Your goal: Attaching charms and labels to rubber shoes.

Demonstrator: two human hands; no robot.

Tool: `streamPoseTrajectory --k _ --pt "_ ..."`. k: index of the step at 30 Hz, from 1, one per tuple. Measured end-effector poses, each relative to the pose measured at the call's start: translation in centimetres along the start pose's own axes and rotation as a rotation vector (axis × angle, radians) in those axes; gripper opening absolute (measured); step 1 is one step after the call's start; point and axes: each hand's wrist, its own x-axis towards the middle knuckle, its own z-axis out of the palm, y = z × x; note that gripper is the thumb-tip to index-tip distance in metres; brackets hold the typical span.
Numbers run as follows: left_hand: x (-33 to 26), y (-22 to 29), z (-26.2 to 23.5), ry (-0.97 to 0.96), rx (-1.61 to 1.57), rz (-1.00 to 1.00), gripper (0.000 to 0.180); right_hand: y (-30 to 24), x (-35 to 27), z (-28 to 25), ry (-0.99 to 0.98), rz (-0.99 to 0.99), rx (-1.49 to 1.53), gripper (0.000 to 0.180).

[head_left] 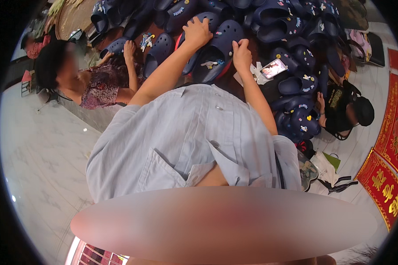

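Observation:
A navy clog (227, 37) with holes in its toe lies before me, toe pointing away. A small white and yellow charm piece (212, 64) shows inside it. My right hand (242, 55) is closed on the right side of this clog, by its round strap button. My left hand (198, 33) curls its fingers over a second navy clog (206, 18) just to the left, partly hidden by that hand. Another navy clog (160, 49) sits left of my left forearm. Something red shows under the clogs at my hands.
Decorated navy clogs (278, 20) are heaped at the back and right. A lit phone (273, 69) lies right of my right hand. Small colourful charms (147, 42) lie at left. One person at left touches a clog (116, 46); another person (340, 108) sits at right.

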Motion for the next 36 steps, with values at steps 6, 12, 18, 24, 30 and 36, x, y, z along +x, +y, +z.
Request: streamPoseTrajectory --k 6,12,18,24,30,36 --pt "-0.5 0.5 1.6 0.227 0.105 0.138 0.028 0.5 0.2 0.7 0.082 -0.176 -0.169 0.020" --pt "-0.4 0.4 2.5 0.220 0.072 0.122 0.020 1.2 0.2 0.3 -0.020 -0.138 -0.082 0.018" --pt "-0.4 -0.3 2.3 0.269 0.001 0.132 0.018 0.9 -0.1 0.1 -0.028 -0.160 -0.233 0.018" --pt "-0.4 -2.5 0.5 0.339 -0.552 -0.004 0.014 2.2 0.1 -0.7 0.081 -0.286 0.104 0.016" --pt "-5.9 -4.6 -3.8 0.307 -0.605 -0.079 0.016 -1.5 -3.8 -3.0 0.063 -0.667 0.059 0.008" --pt "-10.0 -6.2 -0.9 0.190 -0.619 0.078 0.018 -2.6 -5.2 -1.6 -0.095 -0.991 -0.031 0.013"
